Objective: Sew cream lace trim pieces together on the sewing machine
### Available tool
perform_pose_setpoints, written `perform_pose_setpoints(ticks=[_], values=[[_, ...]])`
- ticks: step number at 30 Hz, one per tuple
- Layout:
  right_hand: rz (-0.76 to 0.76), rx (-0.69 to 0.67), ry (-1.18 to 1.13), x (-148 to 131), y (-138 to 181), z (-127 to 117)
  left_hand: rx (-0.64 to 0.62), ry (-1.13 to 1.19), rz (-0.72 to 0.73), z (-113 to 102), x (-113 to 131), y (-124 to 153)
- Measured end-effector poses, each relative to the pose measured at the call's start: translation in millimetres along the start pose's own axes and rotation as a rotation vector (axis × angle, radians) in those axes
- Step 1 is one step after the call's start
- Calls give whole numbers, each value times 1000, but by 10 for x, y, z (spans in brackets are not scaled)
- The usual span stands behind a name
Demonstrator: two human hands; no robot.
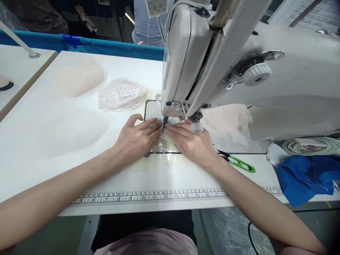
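Note:
Both hands lie at the needle area of a white sewing machine (183, 60). My left hand (139, 136) rests flat, left of the presser foot (165, 122), with its fingers stretched toward it and the thumb apart. My right hand (190, 140) lies flat on the other side, fingertips close to the foot, partly behind a white knob. A small pale, sheer piece (172, 121) shows between the fingertips at the foot; how much of it lies under the hands is hidden. Left of the machine is a stack of white lace pieces (120, 94).
Pale sheer fabric pieces (79, 78) lie at the left, with more sheer fabric (228, 120) under the machine arm. Green thread snips (240, 164) lie by my right forearm. Blue cloth (305, 177) is at the right edge. A ruler strip (154, 198) runs along the front. Another person (148, 21) is beyond the table.

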State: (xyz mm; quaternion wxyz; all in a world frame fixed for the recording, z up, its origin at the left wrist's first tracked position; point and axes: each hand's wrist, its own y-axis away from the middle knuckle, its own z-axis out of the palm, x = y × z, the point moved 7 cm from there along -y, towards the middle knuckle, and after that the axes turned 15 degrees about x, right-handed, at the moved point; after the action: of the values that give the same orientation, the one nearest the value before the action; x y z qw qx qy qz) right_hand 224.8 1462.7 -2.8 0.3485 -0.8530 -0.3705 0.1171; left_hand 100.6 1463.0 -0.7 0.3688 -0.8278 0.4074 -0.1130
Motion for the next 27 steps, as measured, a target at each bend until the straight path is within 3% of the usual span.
perform_pose_setpoints(ticks=[11, 19, 27], values=[[20, -41, 5, 53, 4, 62, -8, -17, -14, 30, -43, -20], [-16, 31, 70, 29, -1, 32, 11, -28, -6, 37, -40, -24], [-27, -1, 69, 27, -7, 40, 17, -14, -16, 36, -47, -7]])
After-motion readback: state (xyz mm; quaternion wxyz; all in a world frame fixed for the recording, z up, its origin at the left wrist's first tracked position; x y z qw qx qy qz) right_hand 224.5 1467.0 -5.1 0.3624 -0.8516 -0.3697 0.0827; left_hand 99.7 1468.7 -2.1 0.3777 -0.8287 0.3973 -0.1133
